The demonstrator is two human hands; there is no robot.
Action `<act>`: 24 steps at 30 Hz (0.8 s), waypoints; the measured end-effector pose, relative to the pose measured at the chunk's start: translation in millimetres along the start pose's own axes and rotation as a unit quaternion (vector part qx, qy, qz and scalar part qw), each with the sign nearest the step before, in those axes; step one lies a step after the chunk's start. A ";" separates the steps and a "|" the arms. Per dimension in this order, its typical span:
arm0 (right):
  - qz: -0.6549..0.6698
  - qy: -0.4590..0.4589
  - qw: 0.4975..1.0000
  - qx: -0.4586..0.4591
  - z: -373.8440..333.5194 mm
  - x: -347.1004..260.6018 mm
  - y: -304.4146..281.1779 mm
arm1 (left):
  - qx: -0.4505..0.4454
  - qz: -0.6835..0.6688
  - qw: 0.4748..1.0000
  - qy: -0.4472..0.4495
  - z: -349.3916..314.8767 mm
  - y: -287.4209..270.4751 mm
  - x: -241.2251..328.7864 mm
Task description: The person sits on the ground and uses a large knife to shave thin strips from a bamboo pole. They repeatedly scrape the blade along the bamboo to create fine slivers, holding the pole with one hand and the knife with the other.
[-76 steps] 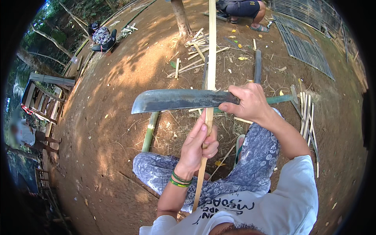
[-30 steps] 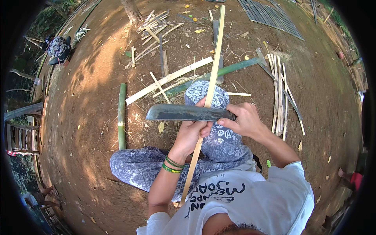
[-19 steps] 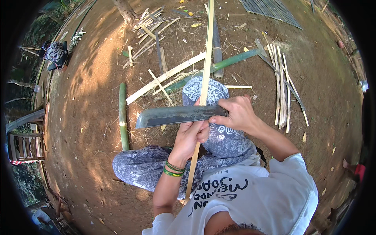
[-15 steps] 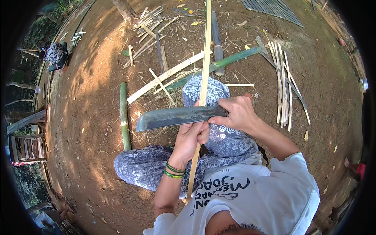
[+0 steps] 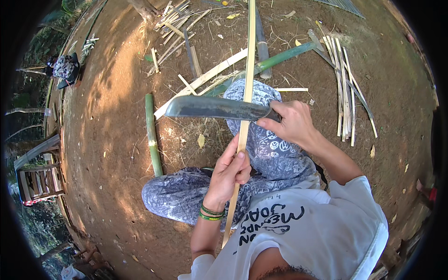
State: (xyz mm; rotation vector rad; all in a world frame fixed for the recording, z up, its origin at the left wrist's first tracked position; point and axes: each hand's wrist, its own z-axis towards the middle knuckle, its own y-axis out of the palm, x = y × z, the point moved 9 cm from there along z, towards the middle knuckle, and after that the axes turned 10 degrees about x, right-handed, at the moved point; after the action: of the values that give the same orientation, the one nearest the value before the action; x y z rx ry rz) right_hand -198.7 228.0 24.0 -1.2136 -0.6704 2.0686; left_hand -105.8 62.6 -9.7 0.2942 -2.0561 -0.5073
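My left hand (image 5: 227, 173) is closed round a long, pale bamboo strip (image 5: 250, 51), with the thumb lying along it. The strip runs from beside my body, over my bent leg, to beyond the far edge of the view. My right hand (image 5: 295, 122) grips the handle of a machete (image 5: 210, 108), most of the handle hidden by the fingers. The dark, broad blade points left and lies across the strip above my left hand. Whether its edge cuts into the strip, I cannot tell.
Split bamboo strips (image 5: 346, 93) lie in a bundle at the right. Green bamboo poles (image 5: 287, 57) rest on the dirt in front, and a shorter green piece (image 5: 152, 135) lies left of my knee. Bamboo offcuts (image 5: 175, 29) are heaped beside a tree trunk (image 5: 143, 8).
The machete has moved away from me along the strip, and its blade shows a different tilt. My left hand now sits lower, with a wider gap between it and the blade.
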 end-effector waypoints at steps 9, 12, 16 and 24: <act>0.016 -0.060 0.998 -0.032 -5.6 -16.1 7.3 | -0.026 -0.042 0.999 -0.014 34.5 18.1 3.9; -0.012 -0.013 0.999 -0.029 -3.6 -6.9 3.6 | -0.030 -0.038 0.999 -0.025 24.7 17.2 -2.1; 0.010 -0.038 0.997 -0.062 -2.1 -12.0 5.5 | -0.028 -0.035 0.999 -0.015 29.6 18.3 3.4; 0.013 -0.068 0.997 -0.023 -8.5 -20.8 1.5 | -0.004 -0.005 1.000 -0.023 19.6 7.7 -2.0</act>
State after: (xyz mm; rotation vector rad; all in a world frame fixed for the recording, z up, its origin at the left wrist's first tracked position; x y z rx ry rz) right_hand -183.9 212.5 30.9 -1.1210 -0.7728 2.1834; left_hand -121.7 74.8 -16.6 0.2912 -2.0973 -0.5334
